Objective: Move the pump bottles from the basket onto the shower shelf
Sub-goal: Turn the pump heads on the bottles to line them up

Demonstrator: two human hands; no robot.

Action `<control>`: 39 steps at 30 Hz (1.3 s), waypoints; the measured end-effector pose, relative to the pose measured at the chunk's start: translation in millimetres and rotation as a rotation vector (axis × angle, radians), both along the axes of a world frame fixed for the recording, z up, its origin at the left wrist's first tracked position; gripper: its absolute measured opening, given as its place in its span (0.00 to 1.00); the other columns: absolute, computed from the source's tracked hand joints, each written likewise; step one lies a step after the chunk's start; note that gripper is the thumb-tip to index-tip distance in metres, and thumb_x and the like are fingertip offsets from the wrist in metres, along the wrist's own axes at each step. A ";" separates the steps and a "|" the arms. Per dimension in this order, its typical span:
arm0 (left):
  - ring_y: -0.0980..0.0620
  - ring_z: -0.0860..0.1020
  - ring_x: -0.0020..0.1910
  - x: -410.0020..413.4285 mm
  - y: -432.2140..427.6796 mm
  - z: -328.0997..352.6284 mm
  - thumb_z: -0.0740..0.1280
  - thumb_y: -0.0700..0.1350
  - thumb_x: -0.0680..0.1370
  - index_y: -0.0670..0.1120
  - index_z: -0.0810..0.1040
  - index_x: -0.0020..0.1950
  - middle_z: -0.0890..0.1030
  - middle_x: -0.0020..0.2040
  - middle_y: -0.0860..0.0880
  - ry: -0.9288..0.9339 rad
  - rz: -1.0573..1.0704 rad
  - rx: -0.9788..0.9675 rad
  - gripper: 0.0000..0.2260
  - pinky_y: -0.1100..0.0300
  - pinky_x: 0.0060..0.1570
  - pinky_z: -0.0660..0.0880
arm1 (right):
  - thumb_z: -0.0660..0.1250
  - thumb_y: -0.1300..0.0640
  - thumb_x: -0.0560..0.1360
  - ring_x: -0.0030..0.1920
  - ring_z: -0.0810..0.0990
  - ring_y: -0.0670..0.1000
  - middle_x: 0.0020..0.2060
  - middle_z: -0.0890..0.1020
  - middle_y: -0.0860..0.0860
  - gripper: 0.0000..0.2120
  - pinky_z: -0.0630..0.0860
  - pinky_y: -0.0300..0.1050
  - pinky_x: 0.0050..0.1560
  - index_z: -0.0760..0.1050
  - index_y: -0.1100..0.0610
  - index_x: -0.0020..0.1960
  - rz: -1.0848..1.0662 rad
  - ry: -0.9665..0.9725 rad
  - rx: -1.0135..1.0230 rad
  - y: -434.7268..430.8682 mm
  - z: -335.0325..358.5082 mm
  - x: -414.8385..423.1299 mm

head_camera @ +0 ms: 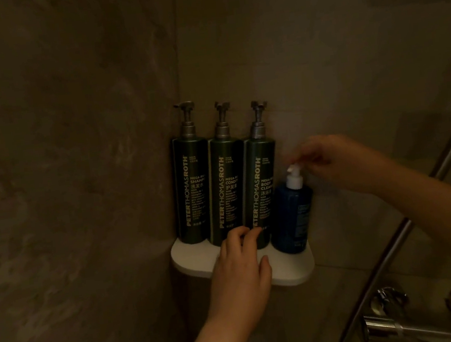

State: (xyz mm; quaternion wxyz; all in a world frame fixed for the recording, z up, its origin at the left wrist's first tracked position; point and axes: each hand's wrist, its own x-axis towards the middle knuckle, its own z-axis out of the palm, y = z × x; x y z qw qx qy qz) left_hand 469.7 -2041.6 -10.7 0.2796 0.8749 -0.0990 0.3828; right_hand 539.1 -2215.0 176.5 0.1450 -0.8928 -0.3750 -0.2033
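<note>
- Blue bottle point(292, 216) stood upright on the white shelf point(288, 274), at the right end of the row, tight beside three tall green bottles point(225, 188). Long axis vertical.
- Right hand point(333, 157) was at its white pump top, reaching in from the right. It was blurred, so I couldn't tell if the fingers pinched it.
- Left hand point(239, 271) sat lower, in front of the shelf, with relaxed fingers against the green bottles' bases, gripping nothing.
- Right hand was nearer, so any final nudge looked like its job.
- Basket was out of view.
</note>
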 end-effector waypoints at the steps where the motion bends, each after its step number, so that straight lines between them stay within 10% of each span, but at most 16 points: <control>1: 0.59 0.63 0.63 -0.5 -0.5 -0.2 0.60 0.50 0.78 0.54 0.61 0.71 0.61 0.65 0.56 -0.002 -0.002 -0.002 0.21 0.64 0.60 0.67 | 0.65 0.68 0.74 0.46 0.78 0.47 0.46 0.78 0.48 0.13 0.69 0.24 0.45 0.81 0.55 0.53 0.005 -0.009 -0.026 0.2 -0.7 0.0; 17: 0.62 0.61 0.65 -5.9 -4.2 -2.6 0.56 0.58 0.78 0.56 0.55 0.73 0.61 0.67 0.57 0.030 -0.054 -0.085 0.25 0.65 0.61 0.63 | 0.67 0.64 0.74 0.44 0.76 0.42 0.46 0.78 0.50 0.08 0.71 0.28 0.43 0.80 0.55 0.51 0.147 -0.098 -0.120 -0.7 2.6 -22.8; 24: 0.62 0.62 0.65 -7.7 -5.9 1.1 0.57 0.60 0.77 0.58 0.53 0.73 0.61 0.69 0.58 0.061 -0.115 -0.161 0.27 0.62 0.63 0.65 | 0.66 0.66 0.74 0.49 0.79 0.52 0.48 0.80 0.55 0.08 0.76 0.49 0.49 0.80 0.60 0.52 0.245 -0.189 -0.116 -4.5 -1.3 -27.0; 39: 0.58 0.64 0.67 -1.7 -15.7 15.0 0.64 0.57 0.75 0.59 0.48 0.74 0.61 0.70 0.57 0.109 -0.173 -0.270 0.34 0.55 0.64 0.67 | 0.65 0.70 0.74 0.51 0.78 0.35 0.48 0.79 0.42 0.15 0.72 0.27 0.52 0.79 0.55 0.54 0.262 -0.039 0.129 -6.5 -9.2 -26.1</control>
